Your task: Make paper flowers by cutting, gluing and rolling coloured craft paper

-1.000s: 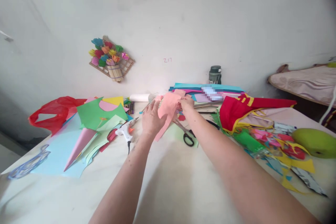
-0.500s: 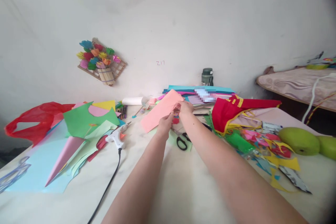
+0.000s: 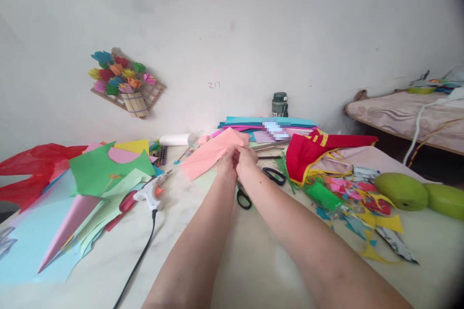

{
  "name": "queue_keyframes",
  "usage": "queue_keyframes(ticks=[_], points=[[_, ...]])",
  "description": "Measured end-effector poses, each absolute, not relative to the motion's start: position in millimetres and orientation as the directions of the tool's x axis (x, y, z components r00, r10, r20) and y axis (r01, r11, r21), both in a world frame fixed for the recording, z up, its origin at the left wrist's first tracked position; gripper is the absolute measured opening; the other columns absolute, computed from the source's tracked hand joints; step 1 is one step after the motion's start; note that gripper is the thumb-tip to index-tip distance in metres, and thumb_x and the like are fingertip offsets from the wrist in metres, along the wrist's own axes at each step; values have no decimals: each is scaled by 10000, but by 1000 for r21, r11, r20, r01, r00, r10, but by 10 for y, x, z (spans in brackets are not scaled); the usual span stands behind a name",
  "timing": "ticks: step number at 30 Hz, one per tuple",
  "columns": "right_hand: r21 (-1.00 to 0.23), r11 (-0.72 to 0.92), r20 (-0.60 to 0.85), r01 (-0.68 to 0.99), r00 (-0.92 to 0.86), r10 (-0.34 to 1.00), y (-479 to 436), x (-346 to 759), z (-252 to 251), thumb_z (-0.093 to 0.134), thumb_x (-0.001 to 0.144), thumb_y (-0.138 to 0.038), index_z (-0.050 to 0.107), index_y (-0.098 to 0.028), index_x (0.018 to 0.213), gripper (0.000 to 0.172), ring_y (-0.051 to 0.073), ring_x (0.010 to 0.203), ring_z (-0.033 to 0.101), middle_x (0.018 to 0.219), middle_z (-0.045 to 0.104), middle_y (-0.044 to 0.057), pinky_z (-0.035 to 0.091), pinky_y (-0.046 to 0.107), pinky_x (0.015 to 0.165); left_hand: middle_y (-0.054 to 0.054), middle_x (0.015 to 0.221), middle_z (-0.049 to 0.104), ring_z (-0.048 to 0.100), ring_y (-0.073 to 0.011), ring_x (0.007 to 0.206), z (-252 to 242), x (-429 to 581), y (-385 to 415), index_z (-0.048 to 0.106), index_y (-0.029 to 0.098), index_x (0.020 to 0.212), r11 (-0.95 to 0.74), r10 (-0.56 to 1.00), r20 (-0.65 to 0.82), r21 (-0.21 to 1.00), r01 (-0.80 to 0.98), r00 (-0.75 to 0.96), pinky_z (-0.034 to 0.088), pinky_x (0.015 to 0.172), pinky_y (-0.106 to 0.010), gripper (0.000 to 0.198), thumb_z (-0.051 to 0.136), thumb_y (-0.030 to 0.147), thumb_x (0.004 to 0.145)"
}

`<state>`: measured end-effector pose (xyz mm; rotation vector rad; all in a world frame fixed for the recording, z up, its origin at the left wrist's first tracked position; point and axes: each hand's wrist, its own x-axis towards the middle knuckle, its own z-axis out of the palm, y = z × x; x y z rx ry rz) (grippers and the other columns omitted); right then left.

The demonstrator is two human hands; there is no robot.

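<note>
Both my hands meet above the middle of the table, pinched together on one end of a salmon-pink paper sheet (image 3: pixel 208 153). My left hand (image 3: pixel 226 164) and my right hand (image 3: pixel 245 160) touch each other, fingers closed on the paper's right edge. The sheet slants down to the left from them. Black-handled scissors (image 3: pixel 253 188) lie on the table just below and right of my hands. A white hot glue gun (image 3: pixel 149 193) with a black cord lies to the left.
Green, pink, yellow and light blue paper sheets (image 3: pixel 105 174) cover the left of the table, with a red plastic bag (image 3: pixel 29 169) behind. A stack of coloured paper (image 3: pixel 268 125), red cloth (image 3: pixel 315 152), paper scraps (image 3: pixel 362 203) and two green round objects (image 3: pixel 400 190) lie right.
My hands have drawn together and a little nearer to me, bunching the pink paper's end. The sheet, earlier held flatter and open, now slants left. The view has shifted slightly.
</note>
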<state>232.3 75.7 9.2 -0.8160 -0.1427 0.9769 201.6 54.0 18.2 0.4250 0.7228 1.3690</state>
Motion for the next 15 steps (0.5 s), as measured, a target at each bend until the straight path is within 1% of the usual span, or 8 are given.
queue_keyframes(ticks=[4, 8, 11, 15], points=[[-658, 287, -234, -696, 552, 800, 689, 2320, 97, 561, 615, -54, 471, -174, 713, 179, 118, 500, 593, 514, 564, -49, 514, 219, 524, 18, 545, 564, 550, -71, 482, 163, 2020, 529, 546, 118, 678, 108, 985, -171, 669, -735, -11, 463, 557, -190, 46, 585, 104, 696], [-683, 267, -263, -680, 570, 778, 586, 2366, 119, 575, 609, -53, 477, -173, 674, 168, 88, 428, 533, 471, 526, -75, 469, 187, 450, 1, 565, 587, 575, -85, 507, 184, 2035, 499, 533, 118, 676, 109, 979, -199, 696, -709, -44, 473, 555, -197, 72, 599, 92, 676], [-709, 238, -277, -663, 573, 771, 505, 2414, 154, 574, 632, -76, 479, -162, 643, 129, 67, 373, 478, 427, 498, -82, 424, 167, 396, 10, 529, 573, 555, -81, 456, 184, 2046, 514, 527, 121, 676, 118, 976, -212, 714, -690, -52, 453, 489, -186, 89, 610, 94, 660], [-769, 170, -271, -616, 556, 785, 413, 2465, 206, 548, 678, -107, 502, -137, 625, 77, 60, 354, 460, 414, 518, -48, 344, 143, 326, 17, 480, 547, 511, -76, 383, 169, 2043, 524, 521, 116, 646, 101, 979, -193, 747, -658, -68, 393, 397, -171, 140, 657, 140, 618]])
